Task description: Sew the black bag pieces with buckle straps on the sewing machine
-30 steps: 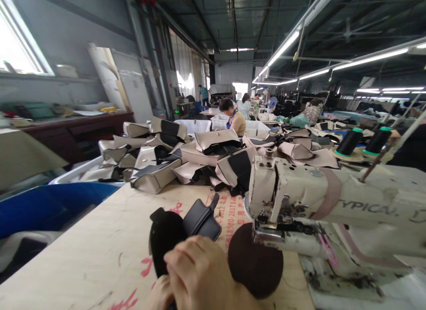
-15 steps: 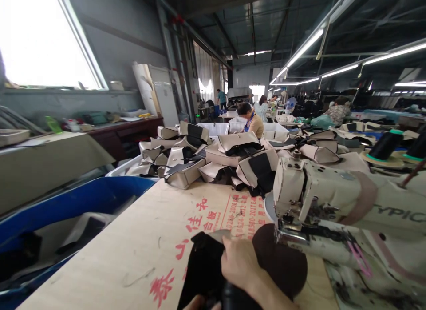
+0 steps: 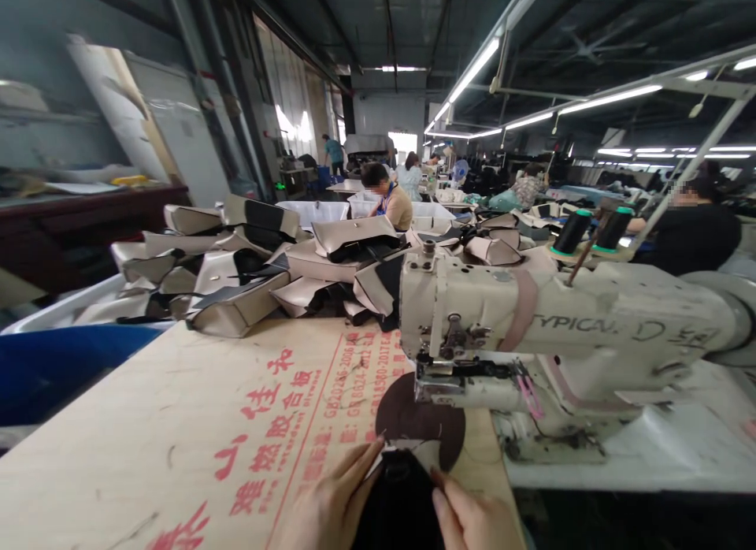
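Note:
A black bag piece [image 3: 398,507] with a pale beige edge is held between my two hands at the bottom of the view. Its near end runs out of the frame. My left hand [image 3: 334,495] grips its left side, fingers stretched along the edge. On the opposite side, my right hand [image 3: 472,512] pinches it between thumb and fingers. The piece's far end overlaps a dark brown round pad [image 3: 407,404] lying on the plywood board [image 3: 194,432]. Just beyond the pad is the needle end of a cream sewing machine [image 3: 502,306].
Beige and black bags [image 3: 242,306] are heaped along the board's far edge. A blue bin [image 3: 71,369] stands at the left. Black thread cones [image 3: 572,233] rise behind the machine. Several people work farther back, one in a black top [image 3: 688,227] at the right.
The view has swung right, showing more of the sewing machine. My left hand has come up to the bag piece's left edge, and my right hand has shifted to its right side.

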The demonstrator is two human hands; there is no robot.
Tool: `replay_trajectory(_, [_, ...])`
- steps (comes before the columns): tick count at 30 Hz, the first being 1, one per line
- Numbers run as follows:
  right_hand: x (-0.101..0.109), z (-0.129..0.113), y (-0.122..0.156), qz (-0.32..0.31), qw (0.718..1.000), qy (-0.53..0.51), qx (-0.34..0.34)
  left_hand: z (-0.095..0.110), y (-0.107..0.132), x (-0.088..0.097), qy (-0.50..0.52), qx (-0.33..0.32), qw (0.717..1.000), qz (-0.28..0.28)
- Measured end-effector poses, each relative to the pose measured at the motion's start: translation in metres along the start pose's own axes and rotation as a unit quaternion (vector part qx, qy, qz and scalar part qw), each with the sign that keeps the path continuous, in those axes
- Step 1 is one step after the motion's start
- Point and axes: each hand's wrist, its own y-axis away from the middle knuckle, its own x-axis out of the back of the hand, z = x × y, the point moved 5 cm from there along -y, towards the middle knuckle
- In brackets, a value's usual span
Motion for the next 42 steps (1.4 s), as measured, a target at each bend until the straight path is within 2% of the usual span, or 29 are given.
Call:
replay_trajectory(4, [0.022,0.011,-0.029,-0.023,0.999,-0.038,-0.029,0.017,-0.016,-0.008,-0.004,-0.02,1.0,-0.012])
replay_trajectory(7, [0.019,0.01,-0.043,-0.055,0.99,-0.131,-0.018,0.019,-0.019,-0.006,-0.008,-0.048,0.998,-0.033])
replay_trajectory(10, [0.017,0.006,-0.044,-0.075,0.976,-0.19,0.076,0.017,-0.017,-0.003,0.01,-0.114,0.99,-0.083])
replay_trajectory(12, [0.018,0.005,-0.04,-0.073,0.967,-0.181,0.166,0.018,-0.015,-0.001,0.017,-0.168,0.98,-0.106])
replay_trajectory(14, [0.019,0.008,-0.037,-0.068,0.96,-0.152,0.226,0.018,-0.015,0.001,0.015,-0.189,0.976,-0.108])
replay_trajectory(19, [0.01,0.017,-0.034,-0.06,0.956,-0.108,0.268,0.013,-0.016,-0.009,0.026,-0.154,0.977,-0.143])
replay_trajectory(23, [0.007,0.018,-0.032,-0.046,0.954,-0.1,0.278,0.008,-0.015,-0.015,0.006,-0.127,0.981,-0.145])
replay_trajectory(25, [0.009,0.016,-0.033,-0.055,0.952,-0.094,0.286,0.016,-0.016,-0.016,0.028,-0.148,0.971,-0.186])
replay_trajectory(28, [0.011,0.012,-0.036,-0.104,0.944,-0.099,0.295,0.038,-0.021,-0.01,0.117,-0.17,0.94,-0.273])
replay_trajectory(30, [0.012,0.011,-0.038,-0.138,0.939,-0.11,0.295,0.048,-0.027,0.0,0.165,-0.146,0.931,-0.292])
replay_trajectory(32, [0.012,0.011,-0.039,-0.16,0.935,-0.118,0.292,0.048,-0.03,0.009,0.196,-0.118,0.924,-0.306])
replay_trajectory(35, [0.011,0.013,-0.037,-0.168,0.934,-0.126,0.289,0.025,-0.033,0.012,0.25,-0.076,0.914,-0.31])
replay_trajectory(37, [0.011,0.016,-0.036,-0.155,0.938,-0.131,0.281,-0.006,-0.039,0.007,0.265,-0.017,0.932,-0.246])
replay_trajectory(39, [0.012,0.017,-0.036,-0.131,0.94,-0.136,0.283,-0.036,-0.043,-0.004,0.267,0.04,0.945,-0.182])
replay_trajectory(40, [0.013,0.017,-0.036,-0.119,0.941,-0.136,0.285,-0.046,-0.043,-0.014,0.282,0.061,0.941,-0.175])
replay_trajectory(42, [0.014,0.015,-0.038,-0.102,0.942,-0.134,0.291,-0.059,-0.042,-0.038,0.348,0.106,0.914,-0.18])
